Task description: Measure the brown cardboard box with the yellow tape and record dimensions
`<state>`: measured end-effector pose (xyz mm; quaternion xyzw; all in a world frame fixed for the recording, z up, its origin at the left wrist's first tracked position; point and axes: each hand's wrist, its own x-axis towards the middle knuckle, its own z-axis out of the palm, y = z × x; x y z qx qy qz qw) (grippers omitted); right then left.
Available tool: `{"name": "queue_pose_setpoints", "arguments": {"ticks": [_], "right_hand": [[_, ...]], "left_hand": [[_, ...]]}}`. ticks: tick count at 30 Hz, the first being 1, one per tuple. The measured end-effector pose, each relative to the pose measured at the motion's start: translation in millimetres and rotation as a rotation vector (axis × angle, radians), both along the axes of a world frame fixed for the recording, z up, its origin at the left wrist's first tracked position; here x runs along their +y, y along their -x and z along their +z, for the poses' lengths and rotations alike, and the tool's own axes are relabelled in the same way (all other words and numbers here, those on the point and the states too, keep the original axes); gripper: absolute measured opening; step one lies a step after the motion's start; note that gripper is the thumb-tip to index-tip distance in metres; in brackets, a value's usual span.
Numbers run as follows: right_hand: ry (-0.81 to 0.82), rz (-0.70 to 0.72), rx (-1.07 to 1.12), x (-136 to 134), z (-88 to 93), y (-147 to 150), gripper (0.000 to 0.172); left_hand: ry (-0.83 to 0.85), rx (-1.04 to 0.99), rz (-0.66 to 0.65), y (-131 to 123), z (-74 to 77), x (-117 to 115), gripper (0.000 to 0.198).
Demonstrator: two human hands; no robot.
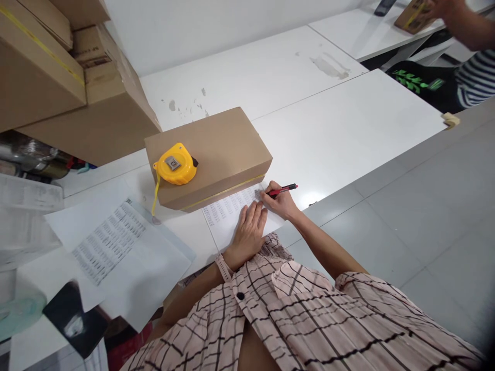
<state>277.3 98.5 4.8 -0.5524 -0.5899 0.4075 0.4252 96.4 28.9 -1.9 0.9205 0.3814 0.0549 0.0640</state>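
My right hand (279,202) is closed round a red pen (283,189), its tip on a printed sheet (229,210) of small figures. My left hand (248,232) lies flat on that sheet with fingers stretched out, holding it down. A pale band sits on the left wrist. Just beyond the sheet stands a closed brown cardboard box (216,152), partly covering the sheet's far edge. A yellow tape measure (176,164) rests on the box's left end, its strap hanging over the front.
More printed sheets (112,242) lie at the left on the white table (328,129). Larger cardboard boxes (65,77) are stacked at the far left. A dark phone (75,325) lies at the lower left. Another person's arm (460,20) holds a small box at the top right.
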Motion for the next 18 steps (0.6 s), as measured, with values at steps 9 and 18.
{"name": "queue_pose_setpoints", "arguments": {"ticks": [9, 18], "right_hand": [[-0.011, -0.007, 0.024, 0.0, -1.6, -0.4, 0.043], [-0.014, -0.003, 0.027, 0.6, -0.9, 0.1, 0.041]], "left_hand": [[-0.001, 0.0, 0.0, -0.4, -0.2, 0.5, 0.072], [0.012, -0.012, -0.001, 0.0, -0.4, 0.4, 0.071]]}}
